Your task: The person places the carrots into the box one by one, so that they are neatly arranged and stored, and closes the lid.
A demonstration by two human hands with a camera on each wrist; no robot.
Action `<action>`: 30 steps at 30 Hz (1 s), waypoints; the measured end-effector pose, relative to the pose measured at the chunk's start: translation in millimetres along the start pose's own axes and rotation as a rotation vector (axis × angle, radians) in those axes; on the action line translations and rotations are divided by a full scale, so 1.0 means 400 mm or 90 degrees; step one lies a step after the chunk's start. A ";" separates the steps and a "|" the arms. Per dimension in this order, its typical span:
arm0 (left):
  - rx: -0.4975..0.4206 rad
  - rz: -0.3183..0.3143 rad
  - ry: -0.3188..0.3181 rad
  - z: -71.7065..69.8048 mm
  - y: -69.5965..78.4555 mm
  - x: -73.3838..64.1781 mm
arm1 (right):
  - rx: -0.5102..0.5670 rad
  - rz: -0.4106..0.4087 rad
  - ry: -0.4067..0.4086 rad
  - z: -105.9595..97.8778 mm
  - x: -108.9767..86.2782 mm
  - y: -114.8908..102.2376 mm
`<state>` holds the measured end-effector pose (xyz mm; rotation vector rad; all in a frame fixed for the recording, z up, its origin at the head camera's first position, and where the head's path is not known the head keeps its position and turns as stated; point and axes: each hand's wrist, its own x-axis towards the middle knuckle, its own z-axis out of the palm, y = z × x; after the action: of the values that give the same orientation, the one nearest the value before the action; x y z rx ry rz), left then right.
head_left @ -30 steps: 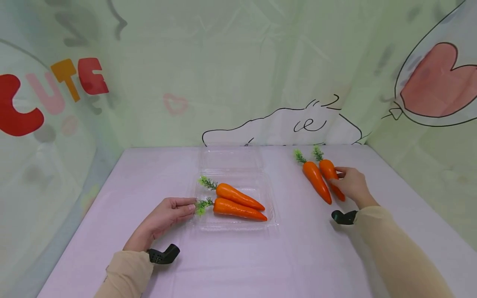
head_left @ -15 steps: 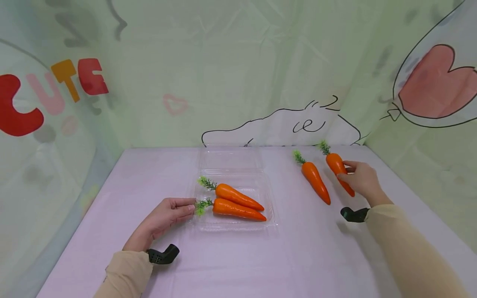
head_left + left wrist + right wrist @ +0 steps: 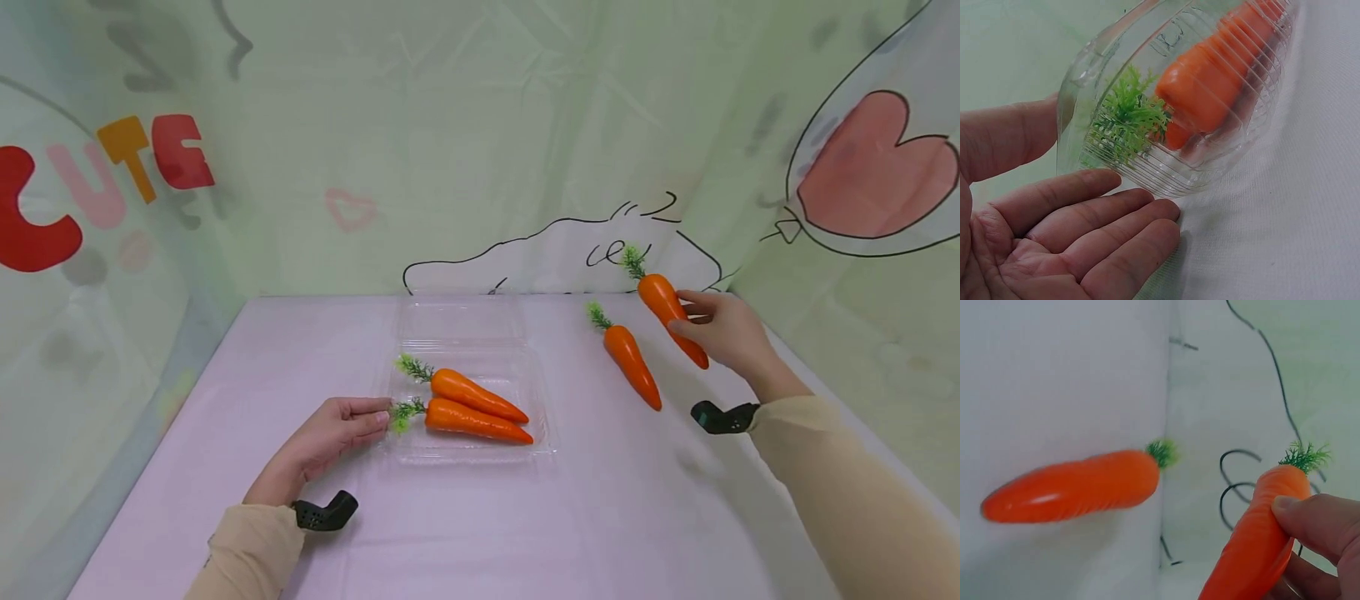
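A clear plastic clamshell container (image 3: 476, 454) lies with its lid open, two toy carrots inside: a rear carrot (image 3: 480, 395) and a front carrot (image 3: 478, 421). My left hand (image 3: 337, 433) pinches the container's left edge. In the left wrist view the thumb (image 3: 1019, 134) meets the rim while the fingers lie fairly straight along the outer wall. At the right, my right hand (image 3: 723, 333) holds another carrot (image 3: 670, 317) between thumb and fingers, raised above the table. Close by on the table lies a loose carrot (image 3: 632, 367), also seen in the right wrist view.
The container's lid (image 3: 461, 321) lies back toward the rear of the table (image 3: 450, 533). Printed fabric walls (image 3: 480, 150) stand behind and on both sides. A black wrist camera (image 3: 723, 417) sits at each sleeve cuff.
The right hand has lifted its carrot off the table and moved it right and upward, away from the loose carrot. The left hand and the container have stayed in place.
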<state>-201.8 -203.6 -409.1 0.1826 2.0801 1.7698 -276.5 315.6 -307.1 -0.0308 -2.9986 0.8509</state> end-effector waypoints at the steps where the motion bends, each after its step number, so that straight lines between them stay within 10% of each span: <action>1: 0.000 0.001 -0.001 0.000 -0.001 0.000 | -0.002 -0.007 -0.003 -0.001 -0.001 -0.013; 30: -0.015 0.005 -0.009 -0.003 -0.002 0.002 | 0.030 -0.254 -0.151 0.118 -0.047 -0.304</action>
<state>-202.9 -204.6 -409.9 0.1970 2.0494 1.7922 -260.7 186.9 -283.9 0.6901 -3.0217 0.9302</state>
